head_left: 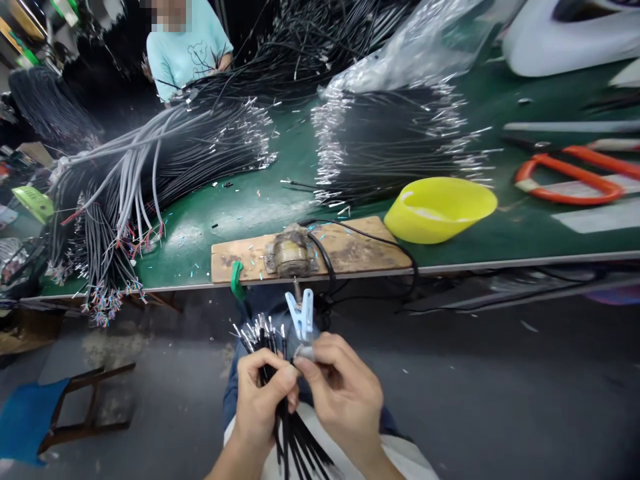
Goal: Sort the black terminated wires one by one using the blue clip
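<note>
My left hand (pixel 263 400) is closed round a bundle of thin black wires (pixel 260 337) whose stripped metal tips fan out above my fingers. My right hand (pixel 343 387) pinches one wire tip next to the bundle, just below a light-blue plastic clip (pixel 301 313). The clip sticks out from a small rusty motor (pixel 290 252) fixed on a wooden board (pixel 360 250) at the front edge of the green table (pixel 240 207). Both hands are held over my lap, a little in front of the table edge.
Large heaps of black and grey cables (pixel 150 153) and a stack of cut black wires (pixel 390 140) cover the table. A yellow bowl (pixel 440 208) and orange-handled scissors (pixel 575 177) lie right. A person in a teal shirt (pixel 187 47) sits opposite. A blue-seated stool (pixel 55 410) stands left.
</note>
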`<state>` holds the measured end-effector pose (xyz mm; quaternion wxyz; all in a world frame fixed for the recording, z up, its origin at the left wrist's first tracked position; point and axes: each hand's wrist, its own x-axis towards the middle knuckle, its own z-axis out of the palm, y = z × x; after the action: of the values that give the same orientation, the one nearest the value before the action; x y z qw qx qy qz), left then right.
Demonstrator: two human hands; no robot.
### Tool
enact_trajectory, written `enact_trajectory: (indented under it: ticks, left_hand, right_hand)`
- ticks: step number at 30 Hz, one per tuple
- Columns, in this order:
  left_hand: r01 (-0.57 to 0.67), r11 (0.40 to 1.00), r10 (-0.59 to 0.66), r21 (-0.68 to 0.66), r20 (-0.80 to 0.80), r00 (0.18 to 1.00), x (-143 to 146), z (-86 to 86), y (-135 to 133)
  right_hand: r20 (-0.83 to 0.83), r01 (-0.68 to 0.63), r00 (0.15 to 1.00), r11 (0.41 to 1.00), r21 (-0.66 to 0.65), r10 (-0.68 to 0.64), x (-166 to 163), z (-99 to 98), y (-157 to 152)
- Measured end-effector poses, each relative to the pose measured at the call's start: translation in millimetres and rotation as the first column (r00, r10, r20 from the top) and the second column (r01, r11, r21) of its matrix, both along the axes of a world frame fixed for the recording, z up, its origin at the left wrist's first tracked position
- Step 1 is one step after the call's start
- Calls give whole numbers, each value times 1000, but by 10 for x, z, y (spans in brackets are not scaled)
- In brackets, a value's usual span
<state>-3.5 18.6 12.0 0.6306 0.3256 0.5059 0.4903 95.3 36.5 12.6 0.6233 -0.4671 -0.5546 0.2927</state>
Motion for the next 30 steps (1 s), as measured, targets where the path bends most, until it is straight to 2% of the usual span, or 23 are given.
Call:
enact_trajectory:
  ticks: [2, 3, 5, 6, 7, 8, 9, 10, 11, 12, 13, 14, 17, 19, 24, 30]
  left_hand:
    - [-21, 1000, 21, 14, -30, 999, -9, -6, -3]
    - [-21, 1000, 21, 18, -35, 999, -20, -5, -5]
    - [-6, 1000, 7, 18, -35, 999, -51, 2, -7]
    - [0, 1000, 1, 23, -43, 999, -68, 10, -6]
    - [-1, 999, 4, 39, -66, 998, -85, 19, -3]
    - [-11, 998, 18, 68, -105, 994, -100, 29, 1]
    - [-26, 994, 43, 106, -156, 987, -112, 40, 5]
    - [-37, 988, 69, 152, -216, 974, -122, 51, 8]
    - [-37, 980, 91, 196, -274, 957, -129, 63, 10]
    - [-32, 972, 107, 231, -320, 941, -133, 75, 8]
    - [-25, 967, 117, 254, -352, 929, -135, 89, 4]
    - [-19, 961, 128, 277, -380, 916, -134, 106, -2]
    - [-15, 939, 174, 344, -435, 884, -117, 174, -16]
    - [-14, 927, 195, 375, -448, 872, -95, 228, -7]
    - [-57, 911, 267, 409, -477, 837, -40, 321, 90]
    - [-36, 901, 281, 433, -518, 808, -11, 328, 176]
  right_hand:
    - [148, 80, 983, 981, 179, -107, 13, -7, 1]
    - [161, 52, 984, 981, 186, -83, 30, -10, 10]
    - [32, -141, 990, 990, 23, 141, 77, -14, 38]
    - [-116, -299, 951, 949, -103, 287, 104, -17, 56]
    - [-296, -471, 866, 857, -209, 403, 131, -22, 76]
    - [-467, -627, 749, 731, -269, 470, 159, -28, 99]
    - [-598, -741, 635, 606, -291, 489, 186, -36, 125]
    - [-681, -810, 552, 505, -299, 481, 211, -44, 155]
    - [-724, -844, 507, 441, -306, 468, 236, -50, 189]
    - [-740, -854, 494, 414, -315, 457, 259, -53, 228]
    - [-741, -846, 508, 419, -331, 440, 278, -53, 271]
    - [-736, -820, 540, 453, -351, 408, 291, -47, 318]
    - [-726, -701, 628, 609, -372, 280, 286, 1, 453]
    - [-730, -655, 645, 656, -376, 226, 246, 53, 518]
    - [-752, -703, 614, 600, -382, 240, 140, 184, 584]
    - [-759, -651, 629, 649, -394, 169, 91, 205, 600]
